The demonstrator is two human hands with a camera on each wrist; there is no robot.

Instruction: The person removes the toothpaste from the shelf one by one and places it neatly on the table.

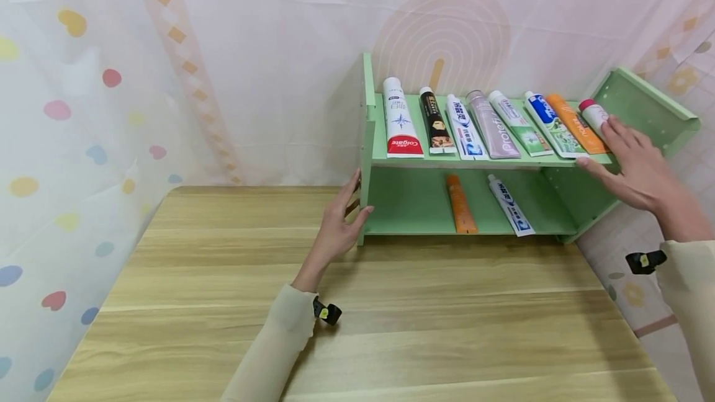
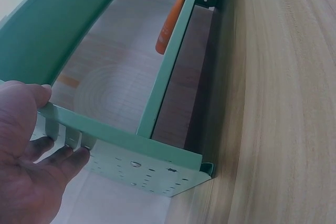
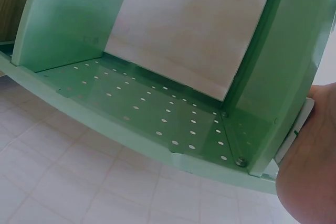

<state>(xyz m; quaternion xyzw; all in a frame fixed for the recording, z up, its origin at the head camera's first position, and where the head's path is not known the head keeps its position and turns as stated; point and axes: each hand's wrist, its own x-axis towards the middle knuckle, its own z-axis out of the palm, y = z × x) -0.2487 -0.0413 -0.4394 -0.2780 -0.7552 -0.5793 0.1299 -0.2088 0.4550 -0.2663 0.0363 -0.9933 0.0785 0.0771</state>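
A green two-tier shelf (image 1: 469, 162) stands on the wooden table. My left hand (image 1: 337, 219) holds the edge of its left side panel, with the thumb at the edge and the fingers against the outer face, as the left wrist view shows (image 2: 37, 150). On the upper tier, my right hand (image 1: 639, 163) lies over a white tube with a pink cap (image 1: 594, 113) at the far right. Its fingers rest on that tube and its thumb is at the shelf's front edge. Beside it lies an orange tube (image 1: 578, 126); a blue-and-green toothpaste tube (image 1: 553, 123) follows.
Further left on the upper tier lie several tubes, among them a red-and-white Colgate tube (image 1: 399, 120), a black tube (image 1: 437, 121) and a lilac tube (image 1: 493, 124). Below are an orange tube (image 1: 461, 205) and a white-and-blue tube (image 1: 511, 206). A patterned curtain (image 1: 268, 79) hangs behind.
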